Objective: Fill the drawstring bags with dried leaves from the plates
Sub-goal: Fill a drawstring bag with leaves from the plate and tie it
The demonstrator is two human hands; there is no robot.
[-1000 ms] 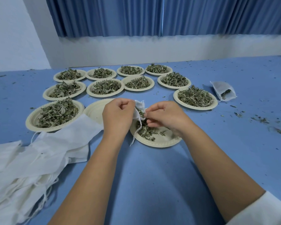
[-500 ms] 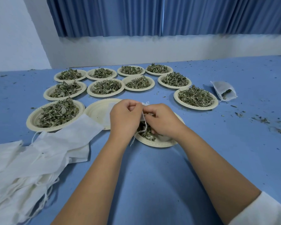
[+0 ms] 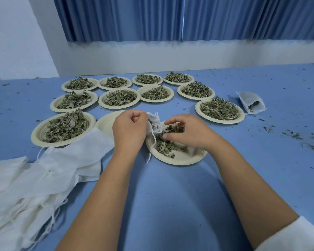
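Observation:
My left hand [image 3: 130,128] grips a small white drawstring bag [image 3: 155,124] by its mouth, just above the near plate [image 3: 179,157]. The bag's string hangs down over the plate's left rim. My right hand [image 3: 187,132] is curled over the dried leaves [image 3: 163,144] on that plate and pinches a clump of them right next to the bag's mouth. Some leaves show inside the bag.
Several plates heaped with leaves [image 3: 119,97] fill the table behind. An empty plate [image 3: 105,122] sits left of my left hand. Empty white bags [image 3: 34,180] are piled at the near left. A partly filled bag [image 3: 252,102] lies at the far right, with leaf crumbs scattered nearby.
My right hand left the bag's mouth and moved right, down onto the plate's leaves. My left hand keeps hold of the bag, which has opened wider.

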